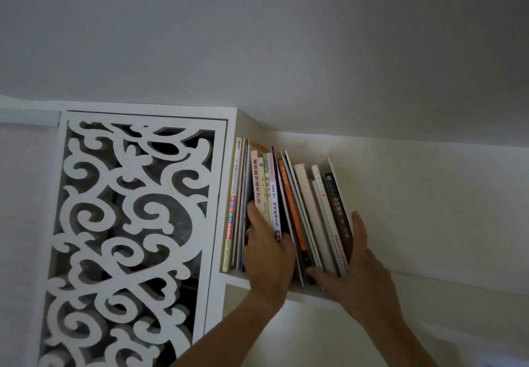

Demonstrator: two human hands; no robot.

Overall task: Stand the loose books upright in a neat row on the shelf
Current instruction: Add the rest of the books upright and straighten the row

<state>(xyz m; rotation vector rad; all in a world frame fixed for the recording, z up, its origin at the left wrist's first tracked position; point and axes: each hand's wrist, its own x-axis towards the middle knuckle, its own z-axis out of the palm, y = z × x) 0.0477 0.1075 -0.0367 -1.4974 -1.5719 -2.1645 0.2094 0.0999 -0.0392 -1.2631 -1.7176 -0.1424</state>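
A row of books stands on a white wall shelf [312,295], seen from below. The left books [233,195] stand upright against the cabinet side. A pink-spined group [266,192] sits in the middle, and my left hand [266,255] grips it, thumb on the left face and fingers tucked behind on the right. The right books, among them an orange one [290,209] and a dark brown one [339,212], lean leftward. My right hand [357,269] grips this right group, thumb under the spines and fingers up the outer right cover.
A white cabinet door with carved scroll fretwork [128,238] fills the left. The white wall [429,195] runs behind and to the right of the shelf. The ceiling [286,37] is close above the book tops.
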